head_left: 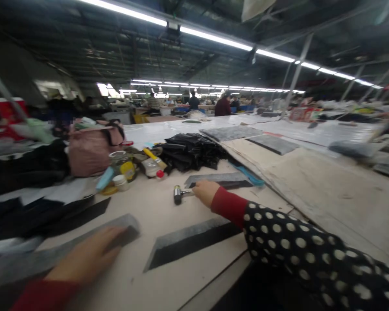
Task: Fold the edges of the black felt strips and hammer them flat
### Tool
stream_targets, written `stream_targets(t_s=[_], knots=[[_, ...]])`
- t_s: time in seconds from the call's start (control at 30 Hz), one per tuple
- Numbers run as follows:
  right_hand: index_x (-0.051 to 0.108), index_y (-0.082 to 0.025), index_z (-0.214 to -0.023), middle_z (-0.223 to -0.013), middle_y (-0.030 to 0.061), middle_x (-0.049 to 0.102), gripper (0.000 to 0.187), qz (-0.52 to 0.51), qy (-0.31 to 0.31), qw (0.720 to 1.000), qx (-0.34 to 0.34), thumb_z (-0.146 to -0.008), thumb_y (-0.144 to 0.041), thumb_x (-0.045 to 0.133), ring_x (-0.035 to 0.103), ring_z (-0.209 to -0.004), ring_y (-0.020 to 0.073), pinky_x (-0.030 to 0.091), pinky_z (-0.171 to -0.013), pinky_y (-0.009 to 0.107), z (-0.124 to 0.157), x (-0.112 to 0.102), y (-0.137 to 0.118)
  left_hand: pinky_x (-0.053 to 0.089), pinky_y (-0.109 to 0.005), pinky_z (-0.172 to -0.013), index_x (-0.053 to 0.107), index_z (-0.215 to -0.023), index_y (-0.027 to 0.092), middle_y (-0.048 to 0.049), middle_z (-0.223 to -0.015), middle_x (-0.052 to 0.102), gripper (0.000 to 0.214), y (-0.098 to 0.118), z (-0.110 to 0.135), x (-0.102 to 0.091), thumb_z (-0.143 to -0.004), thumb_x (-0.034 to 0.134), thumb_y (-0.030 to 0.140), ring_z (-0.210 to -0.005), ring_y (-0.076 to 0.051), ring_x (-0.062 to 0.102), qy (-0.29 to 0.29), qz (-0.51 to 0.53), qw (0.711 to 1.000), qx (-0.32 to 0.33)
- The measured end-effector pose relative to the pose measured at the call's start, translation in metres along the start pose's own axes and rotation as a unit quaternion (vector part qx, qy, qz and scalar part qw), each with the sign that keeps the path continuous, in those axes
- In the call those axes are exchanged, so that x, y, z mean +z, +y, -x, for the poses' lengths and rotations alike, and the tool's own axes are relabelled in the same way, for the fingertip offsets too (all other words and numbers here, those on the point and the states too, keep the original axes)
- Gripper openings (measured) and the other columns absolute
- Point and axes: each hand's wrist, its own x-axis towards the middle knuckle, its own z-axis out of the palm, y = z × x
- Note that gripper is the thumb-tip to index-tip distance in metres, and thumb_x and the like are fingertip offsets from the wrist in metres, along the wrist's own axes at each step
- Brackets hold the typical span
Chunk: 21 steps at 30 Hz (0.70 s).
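1. While the right grip point(206, 193) is holding a small hammer point(177, 195), closed around its handle, the head is pointing leftward over the pale counter point(151, 209).
2. The left grip point(89, 250) is lying over a grey-and-black strip point(129, 224); blur is hiding whether its fingers are pinching or merely pressing.
3. A middle strip point(188, 244) is lying between the grips, nearer the wearer; a far strip point(220, 179) is lying behind the hammer.
4. Step in hand, by judgement: tool and strip are being handled separately.
5. Next move, by judgement: hammering is calling for a steadied strip; setting down, for bare counter.
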Motion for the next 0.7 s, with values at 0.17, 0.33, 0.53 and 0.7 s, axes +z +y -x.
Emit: stream_targets(t_s=[0.17, 0.33, 0.53, 0.7], knots=[[0.061, -0.018, -0.09, -0.088, 0.0077, 0.06, 0.021, -0.002, 0.038, 0.997, -0.072, -0.079, -0.028, 0.046, 0.054, -0.083, 0.0218, 0.042, -0.066, 0.031, 0.02, -0.023, -0.029, 0.04, -0.034, -0.087, 0.053, -0.11, 0.019, -0.0079, -0.11, 0.054, 0.044, 0.034, -0.005, -0.015, -0.069, 0.039, 0.011, -0.098, -0.022, 0.052, -0.154, -0.068, 0.985, -0.043], [0.06, -0.018, -0.086, -0.085, 0.0065, 0.06, 0.022, 0.002, 0.008, 0.99, -0.138, -0.081, -0.029, 0.042, 0.055, -0.081, 0.0197, 0.041, -0.064, 0.028, 0.023, -0.033, -0.056, 0.043, -0.035, -0.081, 0.053, -0.107, 0.019, -0.0076, -0.1, 0.056, 0.047, 0.035, -0.006, -0.006, -0.067, 0.033, 0.003, -0.09, -0.021, 0.055, -0.117, -0.106, 0.987, -0.041], [0.059, -0.019, -0.09, -0.086, 0.0062, 0.06, 0.023, -0.022, -0.028, 0.972, -0.232, -0.079, -0.027, 0.041, 0.056, -0.078, 0.02, 0.042, -0.06, 0.028, 0.012, -0.021, -0.091, 0.039, -0.034, -0.089, 0.05, -0.113, 0.015, -0.0079, -0.11, 0.056, 0.042, 0.025, -0.007, 0.006, -0.074, 0.034, 0.01, -0.101, -0.02, 0.051, -0.053, -0.041, 0.997, -0.041], [0.057, -0.018, -0.093, -0.085, 0.0074, 0.059, 0.024, -0.024, -0.033, 0.962, -0.269, -0.079, -0.022, 0.038, 0.058, -0.076, 0.0218, 0.045, -0.057, 0.03, -0.008, -0.008, -0.115, 0.039, -0.032, -0.091, 0.051, -0.112, 0.017, -0.0057, -0.114, 0.055, 0.039, 0.022, -0.01, 0.012, -0.078, 0.033, 0.017, -0.103, -0.018, 0.051, -0.024, -0.006, 0.998, -0.059]])
